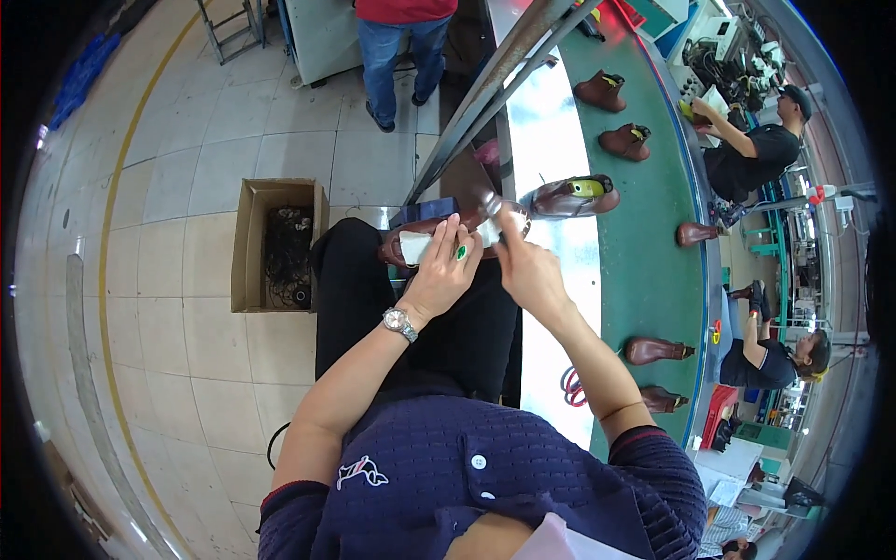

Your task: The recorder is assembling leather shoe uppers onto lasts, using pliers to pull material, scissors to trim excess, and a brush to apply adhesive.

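Seated worker, two bare hands at the lap. The brown shoe [390, 248] lies across the dark-trousered thighs, its long axis running left to right, the right end slightly farther off. White material shows in two places on it: a white piece [414, 247] toward the left end, and more white between the hands. Left hand [441, 275], with green-stoned ring [461, 252] and wristwatch [398, 323], lies on the middle of the shoe, fingers extended and held close together, pointing away and a little right. Right hand [534, 273] is curled narrow at the shoe's right end, seemingly around a blurred tool [490, 203]; kind not certain, and contact between tool and shoe cannot be told. Key relation: the right end of the shoe lies just left of and beyond the right hand, which is the nearer one to it; the left hand sits between that end and the left white piece. A blue block [425, 213] stands just beyond the shoe. To the right, a bright metal ledge [565, 289] bears another brown shoe [558, 202], with the green belt [644, 271] beside it. Left of the knees, a cardboard box [245, 252] contains dark, tangled material.
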`<action>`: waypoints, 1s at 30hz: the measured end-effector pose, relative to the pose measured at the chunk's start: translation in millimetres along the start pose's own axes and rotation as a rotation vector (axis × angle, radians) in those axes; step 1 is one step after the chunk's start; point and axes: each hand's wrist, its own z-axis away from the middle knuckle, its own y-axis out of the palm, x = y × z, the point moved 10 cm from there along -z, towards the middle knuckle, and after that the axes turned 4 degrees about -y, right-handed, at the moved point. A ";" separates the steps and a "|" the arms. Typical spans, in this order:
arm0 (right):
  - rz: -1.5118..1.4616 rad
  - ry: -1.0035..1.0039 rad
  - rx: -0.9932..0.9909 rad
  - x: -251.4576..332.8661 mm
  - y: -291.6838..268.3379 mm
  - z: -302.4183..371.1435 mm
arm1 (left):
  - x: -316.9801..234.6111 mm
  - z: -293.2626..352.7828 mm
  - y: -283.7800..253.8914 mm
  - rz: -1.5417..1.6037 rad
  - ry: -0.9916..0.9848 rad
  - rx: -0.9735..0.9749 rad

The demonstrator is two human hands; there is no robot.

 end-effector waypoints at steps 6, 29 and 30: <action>0.012 -0.017 0.030 22.4 -7.9 -0.2 | 5.3 5.9 -1.7 0.066 -0.040 -0.008; 0.062 -0.075 0.078 49.1 21.7 -11.2 | 60.1 19.9 -30.8 0.276 -0.388 0.131; 0.058 -0.075 0.078 54.5 17.7 -11.1 | 62.9 21.4 -34.0 0.274 -0.388 0.134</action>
